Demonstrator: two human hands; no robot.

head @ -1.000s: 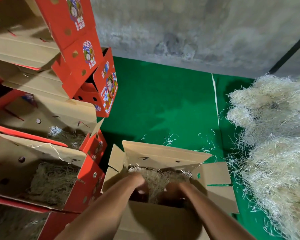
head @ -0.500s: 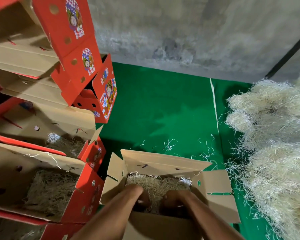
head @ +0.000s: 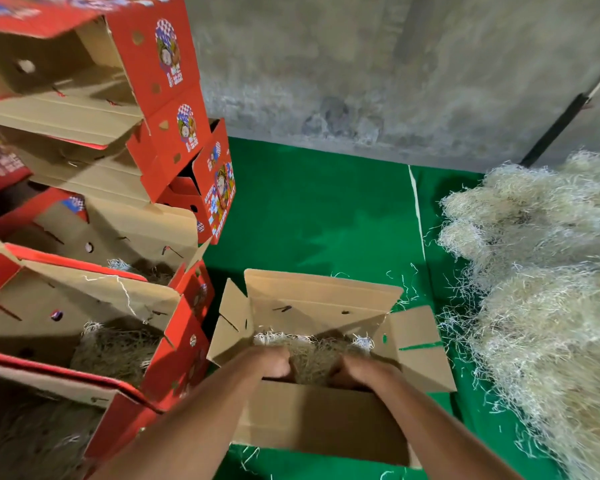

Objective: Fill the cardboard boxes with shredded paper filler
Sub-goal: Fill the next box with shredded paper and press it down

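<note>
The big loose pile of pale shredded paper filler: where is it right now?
In the head view the pile of pale shredded paper filler lies on the green floor mat at the right edge, just right of the open brown cardboard box, below the grey concrete wall.

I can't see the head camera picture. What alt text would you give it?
Two hands, left hand and right hand, press into shredded paper filler inside an open cardboard box on a green floor covering. Red printed boxes, some holding filler, are stacked on the left; a large filler pile lies on the right.
</note>
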